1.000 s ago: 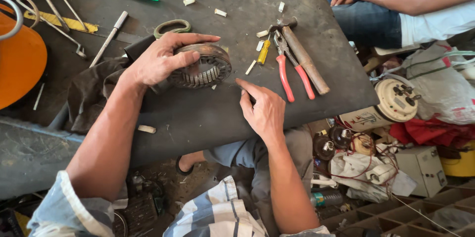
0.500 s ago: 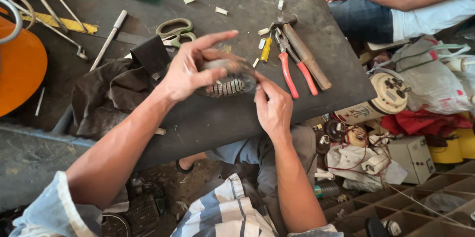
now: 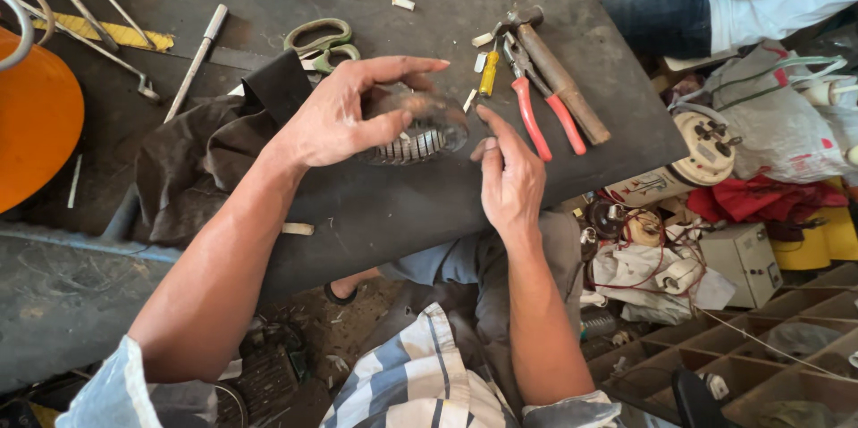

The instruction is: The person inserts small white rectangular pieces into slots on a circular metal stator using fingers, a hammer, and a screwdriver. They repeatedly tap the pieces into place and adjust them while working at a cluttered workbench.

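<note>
The left hand [image 3: 344,115] grips a round ribbed motor core [image 3: 413,131], tilted just above the dark worktop [image 3: 375,205]. The right hand [image 3: 511,180] is open, fingertips touching the core's edge. Step in hand appears to be turning and inspecting; the next move calls for a firmer two-handed hold. Red-handled pliers [image 3: 536,115] lie beside.
</note>
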The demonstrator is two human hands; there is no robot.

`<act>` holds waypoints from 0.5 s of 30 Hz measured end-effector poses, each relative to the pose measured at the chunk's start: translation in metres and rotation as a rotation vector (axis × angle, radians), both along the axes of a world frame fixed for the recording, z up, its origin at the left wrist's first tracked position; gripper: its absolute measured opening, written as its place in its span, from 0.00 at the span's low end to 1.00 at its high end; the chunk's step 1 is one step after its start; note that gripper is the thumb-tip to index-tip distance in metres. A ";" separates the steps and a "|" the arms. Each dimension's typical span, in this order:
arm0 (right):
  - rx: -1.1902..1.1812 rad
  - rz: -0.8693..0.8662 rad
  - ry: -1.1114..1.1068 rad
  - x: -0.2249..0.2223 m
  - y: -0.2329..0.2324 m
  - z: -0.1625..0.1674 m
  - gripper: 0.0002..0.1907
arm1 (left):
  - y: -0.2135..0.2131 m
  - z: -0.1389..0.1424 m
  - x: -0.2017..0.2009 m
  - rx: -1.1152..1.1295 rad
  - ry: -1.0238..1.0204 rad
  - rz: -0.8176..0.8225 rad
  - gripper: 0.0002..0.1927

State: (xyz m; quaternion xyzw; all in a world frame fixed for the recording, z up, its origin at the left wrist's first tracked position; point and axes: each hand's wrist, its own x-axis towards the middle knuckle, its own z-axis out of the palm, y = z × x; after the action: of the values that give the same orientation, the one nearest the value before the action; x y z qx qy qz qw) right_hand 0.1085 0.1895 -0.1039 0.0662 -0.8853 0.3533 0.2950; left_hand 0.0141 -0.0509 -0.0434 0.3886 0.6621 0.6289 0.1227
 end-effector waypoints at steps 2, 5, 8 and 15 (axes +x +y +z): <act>-0.004 -0.001 -0.001 0.001 0.002 -0.002 0.17 | 0.000 0.000 -0.001 0.048 0.053 -0.028 0.33; -0.043 0.002 0.003 0.002 0.006 -0.006 0.17 | 0.000 0.001 0.000 0.015 0.049 -0.008 0.32; -0.187 0.006 0.012 0.008 0.008 -0.009 0.17 | 0.000 0.006 0.003 -0.042 0.074 0.018 0.32; -0.292 0.203 0.037 0.041 -0.010 -0.001 0.16 | -0.003 0.014 0.003 -0.055 0.073 0.028 0.32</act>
State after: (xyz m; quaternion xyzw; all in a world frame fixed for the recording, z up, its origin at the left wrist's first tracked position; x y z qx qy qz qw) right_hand 0.1492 0.1792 -0.1046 0.1182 -0.8077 0.5048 0.2807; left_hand 0.0175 -0.0538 -0.0290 0.3987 0.6885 0.5975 0.1002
